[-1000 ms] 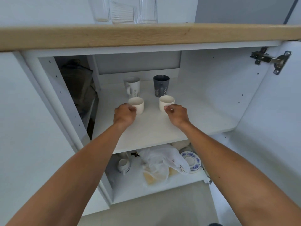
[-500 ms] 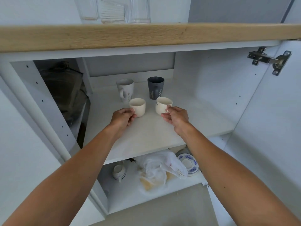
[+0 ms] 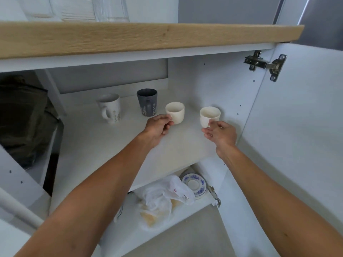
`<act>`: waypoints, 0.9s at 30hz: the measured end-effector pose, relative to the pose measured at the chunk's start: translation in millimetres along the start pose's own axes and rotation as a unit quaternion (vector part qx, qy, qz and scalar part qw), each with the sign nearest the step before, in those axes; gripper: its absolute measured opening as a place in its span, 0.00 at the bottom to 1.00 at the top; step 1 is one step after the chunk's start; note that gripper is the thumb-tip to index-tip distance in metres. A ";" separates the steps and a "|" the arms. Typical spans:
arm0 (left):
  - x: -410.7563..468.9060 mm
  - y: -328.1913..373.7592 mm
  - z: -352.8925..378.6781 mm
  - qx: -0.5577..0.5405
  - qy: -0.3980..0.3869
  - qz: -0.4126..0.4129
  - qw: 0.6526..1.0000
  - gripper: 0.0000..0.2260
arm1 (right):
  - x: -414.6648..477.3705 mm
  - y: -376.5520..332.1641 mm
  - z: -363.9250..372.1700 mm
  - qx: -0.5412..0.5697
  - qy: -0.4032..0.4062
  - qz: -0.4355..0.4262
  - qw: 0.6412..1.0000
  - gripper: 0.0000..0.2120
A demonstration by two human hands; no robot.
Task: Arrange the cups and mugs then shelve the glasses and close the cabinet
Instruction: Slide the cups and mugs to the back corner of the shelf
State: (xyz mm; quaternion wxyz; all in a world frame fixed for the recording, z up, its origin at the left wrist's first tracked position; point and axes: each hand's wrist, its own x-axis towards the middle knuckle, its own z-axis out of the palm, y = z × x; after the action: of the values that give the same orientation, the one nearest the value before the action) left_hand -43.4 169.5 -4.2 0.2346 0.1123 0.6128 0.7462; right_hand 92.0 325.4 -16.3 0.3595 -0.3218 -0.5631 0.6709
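Both cream cups have shifted right and deeper on the upper shelf (image 3: 96, 145) since half a second ago; they sat in front of the mugs, now they stand right of the grey mug (image 3: 147, 104).

Left hand (image 3: 157, 127): fingers pinched on the handle side of the left cream cup (image 3: 175, 112), which is just right of the grey mug, apart from it.
Right hand (image 3: 221, 133): thumb and fingertips at the near wall of the right cream cup (image 3: 209, 116); fingers look loosened, so firm grip or mere touch — cannot tell, the contact is hidden behind the cup. This cup is further right of the grey mug, near the cabinet side wall.

Key relation: each cup lies directly beyond its own hand, away from the person; both upright, axes vertical. Judgement: next move is a short push or release, each hand serving its nearer cup.

Count: cream cups 2; mugs 2 (white mug (image 3: 109, 108) left of grey mug). Glasses (image 3: 111, 9) on the wooden countertop (image 3: 148, 37) above: at least 2, possibly 3, cropped. Cabinet door (image 3: 304, 117) open, right.
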 end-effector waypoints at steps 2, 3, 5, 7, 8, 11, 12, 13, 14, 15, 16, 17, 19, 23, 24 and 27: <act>7.1 -6.0 14.2 0.002 -0.017 -0.005 1.000 0.04 | 2.7 0.5 -4.5 0.000 0.007 0.003 1.000 0.07; 10.7 -8.9 20.3 0.004 -0.024 -0.007 1.000 0.04 | 3.7 1.0 -6.3 0.001 0.009 0.005 1.000 0.08; 17.4 -14.4 29.9 0.006 -0.036 -0.009 0.999 0.04 | 4.8 2.3 -8.4 0.001 0.010 0.008 1.000 0.08; 23.2 -18.4 36.7 0.008 -0.042 -0.008 0.999 0.04 | 5.3 4.2 -9.4 0.004 0.010 0.013 1.000 0.08; 26.1 -20.0 40.0 0.012 -0.045 -0.007 0.999 0.04 | 5.9 5.0 -9.5 0.005 0.011 0.013 1.000 0.08; 33.3 -22.5 49.4 0.020 -0.051 -0.004 0.998 0.04 | 8.0 6.8 -9.3 0.002 0.022 0.010 1.000 0.09; 35.4 -22.7 52.3 0.022 -0.052 -0.003 0.998 0.04 | 9.0 7.4 -8.9 0.003 0.026 0.009 1.000 0.10; 37.9 -23.2 55.2 0.024 -0.053 -0.002 0.998 0.04 | 10.3 8.1 -8.5 0.002 0.029 0.007 1.000 0.10; 40.4 -23.8 58.0 0.026 -0.055 -0.001 0.998 0.04 | 11.6 8.9 -7.6 0.001 0.030 0.006 1.000 0.10; 42.7 -24.4 60.8 0.026 -0.057 0.000 0.998 0.04 | 12.8 9.6 -7.0 0.000 0.030 0.004 1.000 0.10; 44.9 -24.9 63.4 0.026 -0.060 0.000 0.998 0.04 | 14.2 10.7 -6.3 -0.002 0.030 0.002 1.000 0.10; 46.8 -25.4 65.4 0.025 -0.063 0.000 0.998 0.04 | 15.1 11.9 -5.8 -0.005 0.029 0.000 1.000 0.10; 51.0 -26.6 68.7 0.027 -0.066 -0.003 0.997 0.04 | 17.0 14.6 -6.2 -0.008 0.030 0.000 1.000 0.10; 57.9 -28.0 70.8 0.030 -0.066 -0.008 0.997 0.03 | 20.0 17.0 -6.5 -0.005 0.029 -0.006 1.000 0.10; 59.4 -28.6 71.1 0.032 -0.066 -0.009 0.997 0.03 | 20.6 17.1 -6.0 -0.007 0.028 -0.008 1.000 0.10; 62.9 -31.1 71.2 0.038 -0.066 -0.011 0.997 0.03 | 20.9 18.2 -5.1 -0.020 0.019 -0.014 1.000 0.11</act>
State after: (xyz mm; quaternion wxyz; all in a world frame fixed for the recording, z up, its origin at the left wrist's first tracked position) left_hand -58.8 265.8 -25.9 0.2786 0.1635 0.6246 0.7110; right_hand 82.9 343.8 -35.6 0.3730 -0.3334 -0.5739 0.6483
